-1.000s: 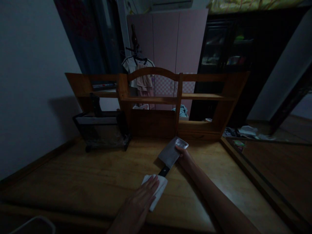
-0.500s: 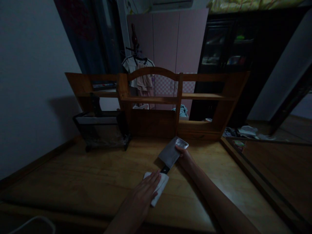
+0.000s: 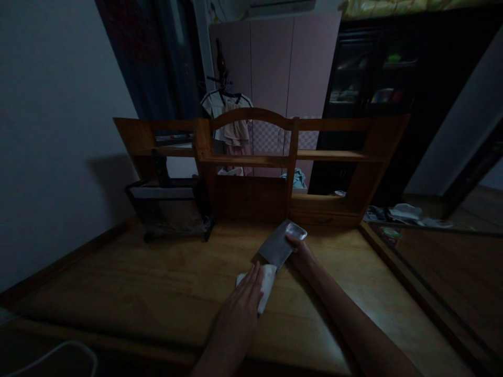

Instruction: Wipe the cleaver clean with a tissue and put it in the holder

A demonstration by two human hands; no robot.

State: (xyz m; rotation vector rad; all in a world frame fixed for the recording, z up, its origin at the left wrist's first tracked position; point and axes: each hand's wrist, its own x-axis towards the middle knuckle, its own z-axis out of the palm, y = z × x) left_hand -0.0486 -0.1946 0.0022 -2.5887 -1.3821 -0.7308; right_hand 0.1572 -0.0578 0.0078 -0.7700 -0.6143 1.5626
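- Wooden desk (image 3: 157, 283), lower ctr.: work surface.
- Your R hand (image 3: 301, 254) pinches cleaver blade (image 3: 277, 245), prob. to steady it.
- Your L hand (image 3: 247, 293) grips white cloth (image 3: 269, 281) at blade's lower end.

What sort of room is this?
Probably a bedroom in someone's home, though I can't be certain: beyond the wooden tabletop are a tall pink cabinet, like a wardrobe, hanging clothes and a dark curtain.
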